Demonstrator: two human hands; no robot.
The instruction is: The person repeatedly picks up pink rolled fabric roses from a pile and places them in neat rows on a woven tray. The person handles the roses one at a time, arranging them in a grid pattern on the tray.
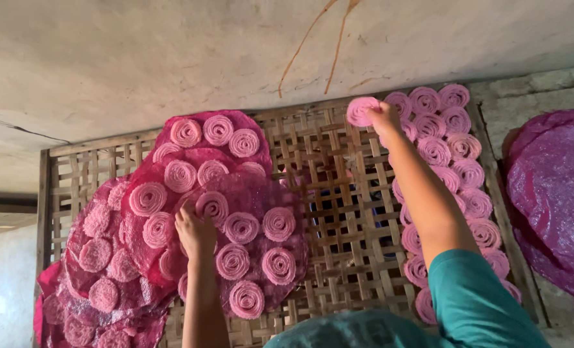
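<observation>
A teal sleeve (474, 296) filled the lower right of the frame. Right hand (384, 119), upper centre-right, had its fingers pinched on a pink spiral disc (362, 110), which sat at the fingertips over the woven bamboo tray (338, 212), just left of the laid rows of discs (451, 154). Left hand (195, 231), at centre-left, rested curled fingers on a second spiral (212, 206) atop dark pink mesh sheets (261, 187).

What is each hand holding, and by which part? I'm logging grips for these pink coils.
The right hand pinches a pink coil by its edge. The left hand touches another coil; hold unclear.
</observation>
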